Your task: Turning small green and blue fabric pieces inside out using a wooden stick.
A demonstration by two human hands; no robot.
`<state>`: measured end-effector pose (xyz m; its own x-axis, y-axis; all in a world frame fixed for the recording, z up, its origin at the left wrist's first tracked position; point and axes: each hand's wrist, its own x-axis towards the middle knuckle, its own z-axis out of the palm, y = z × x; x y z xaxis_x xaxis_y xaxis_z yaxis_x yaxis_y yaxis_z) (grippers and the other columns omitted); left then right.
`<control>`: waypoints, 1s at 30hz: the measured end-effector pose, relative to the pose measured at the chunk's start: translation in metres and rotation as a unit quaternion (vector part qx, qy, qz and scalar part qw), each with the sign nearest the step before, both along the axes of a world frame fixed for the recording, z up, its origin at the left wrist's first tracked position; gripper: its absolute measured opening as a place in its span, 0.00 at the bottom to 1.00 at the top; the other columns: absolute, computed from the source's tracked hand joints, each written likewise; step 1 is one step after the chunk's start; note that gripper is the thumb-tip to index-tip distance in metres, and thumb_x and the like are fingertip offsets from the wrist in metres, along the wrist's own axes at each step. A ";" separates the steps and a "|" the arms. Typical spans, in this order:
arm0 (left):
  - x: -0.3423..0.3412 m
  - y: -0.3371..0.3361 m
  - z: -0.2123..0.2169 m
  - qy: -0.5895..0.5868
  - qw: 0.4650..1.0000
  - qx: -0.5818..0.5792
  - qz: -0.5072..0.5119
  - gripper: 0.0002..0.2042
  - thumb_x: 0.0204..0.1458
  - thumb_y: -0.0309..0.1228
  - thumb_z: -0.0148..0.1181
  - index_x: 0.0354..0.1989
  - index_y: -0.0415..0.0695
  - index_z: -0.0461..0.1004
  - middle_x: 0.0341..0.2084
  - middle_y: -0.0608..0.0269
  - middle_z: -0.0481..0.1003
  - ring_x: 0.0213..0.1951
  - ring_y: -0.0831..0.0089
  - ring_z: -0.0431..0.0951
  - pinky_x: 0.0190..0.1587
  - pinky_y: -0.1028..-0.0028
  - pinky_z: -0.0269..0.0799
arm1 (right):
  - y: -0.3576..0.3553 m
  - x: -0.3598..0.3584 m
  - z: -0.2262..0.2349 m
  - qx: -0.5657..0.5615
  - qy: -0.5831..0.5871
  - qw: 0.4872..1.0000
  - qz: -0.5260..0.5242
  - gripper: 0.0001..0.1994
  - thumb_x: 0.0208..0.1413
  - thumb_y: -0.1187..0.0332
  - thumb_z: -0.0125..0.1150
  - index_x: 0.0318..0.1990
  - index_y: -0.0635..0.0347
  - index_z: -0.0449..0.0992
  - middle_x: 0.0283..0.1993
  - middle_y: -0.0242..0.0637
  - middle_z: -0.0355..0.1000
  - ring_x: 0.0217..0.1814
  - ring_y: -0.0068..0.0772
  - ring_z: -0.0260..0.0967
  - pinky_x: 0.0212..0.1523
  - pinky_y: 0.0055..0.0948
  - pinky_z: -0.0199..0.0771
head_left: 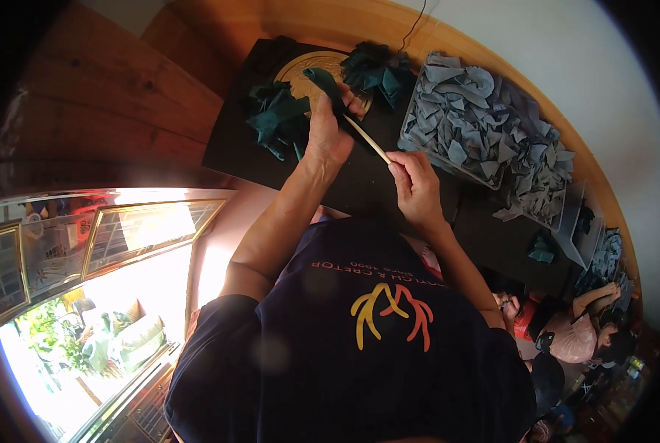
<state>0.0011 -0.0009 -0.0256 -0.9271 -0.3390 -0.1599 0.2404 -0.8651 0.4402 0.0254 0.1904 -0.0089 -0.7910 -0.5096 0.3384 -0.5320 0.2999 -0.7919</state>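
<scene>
My left hand (330, 136) is raised over the dark table (356, 184), its fingers wrapped round a dark green piece of leather or cloth (320, 78) that looks folded or tubular. Between the fingers of my right hand (416, 184) is a slim pale wooden stick (370, 142). The stick points up and left, and its far end meets the green piece by my left palm. Whether the tip is inside the piece or against it, I cannot tell. Loose green pieces (277, 118) lie left of my left hand, with another green heap (378, 70) beyond it to the right.
A round golden embossed disc (293, 72) lies on the table beneath my left hand. Grey-blue scraps (470, 111) fill a clear bin at the right; more scraps (540, 184) sit beside it. A wall (566, 74) curves behind. Other people (577, 336) are at the lower right.
</scene>
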 end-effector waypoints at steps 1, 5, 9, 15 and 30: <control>0.000 0.000 -0.005 0.019 1.000 0.010 -0.007 0.13 0.62 0.43 0.47 0.35 0.46 0.67 0.23 0.69 0.61 0.28 0.73 0.62 0.35 0.72 0.61 | -0.002 -0.001 0.000 -0.016 0.001 1.000 -0.007 0.08 0.58 0.77 0.56 0.44 0.62 0.75 0.35 0.40 0.68 0.30 0.32 0.67 0.31 0.26 0.67; 0.001 0.008 0.000 0.026 0.999 0.037 -0.007 0.11 0.63 0.40 0.49 0.37 0.45 0.69 0.26 0.67 0.67 0.30 0.71 0.67 0.37 0.70 0.65 | -0.015 -0.002 0.006 -0.069 0.001 0.997 -0.031 0.07 0.58 0.76 0.56 0.44 0.63 0.74 0.34 0.37 0.68 0.29 0.25 0.64 0.30 0.22 0.65; 0.003 0.012 -0.004 0.046 0.998 -0.032 -0.005 0.08 0.64 0.36 0.44 0.39 0.47 0.67 0.30 0.67 0.68 0.34 0.70 0.68 0.42 0.68 0.66 | -0.021 -0.004 0.008 -0.077 -0.027 0.996 -0.038 0.07 0.58 0.76 0.56 0.44 0.64 0.74 0.34 0.36 0.67 0.29 0.23 0.64 0.32 0.22 0.65; 0.008 0.015 -0.004 0.080 0.988 -0.135 -0.011 0.05 0.62 0.25 0.48 0.43 0.47 0.67 0.42 0.66 0.72 0.46 0.73 0.72 0.52 0.69 0.66 | -0.025 -0.025 -0.003 -0.116 -0.073 0.989 -0.051 0.07 0.57 0.74 0.59 0.42 0.64 0.75 0.33 0.35 0.69 0.28 0.23 0.65 0.29 0.23 0.66; 0.014 -0.031 0.030 0.092 0.945 -0.311 -0.036 0.09 0.54 0.26 0.61 0.44 0.43 0.76 0.43 0.68 0.75 0.45 0.79 0.71 0.52 0.77 0.63 | -0.016 -0.025 0.001 -0.172 -0.049 0.984 -0.008 0.07 0.57 0.76 0.59 0.42 0.66 0.74 0.38 0.35 0.67 0.32 0.19 0.64 0.33 0.19 0.66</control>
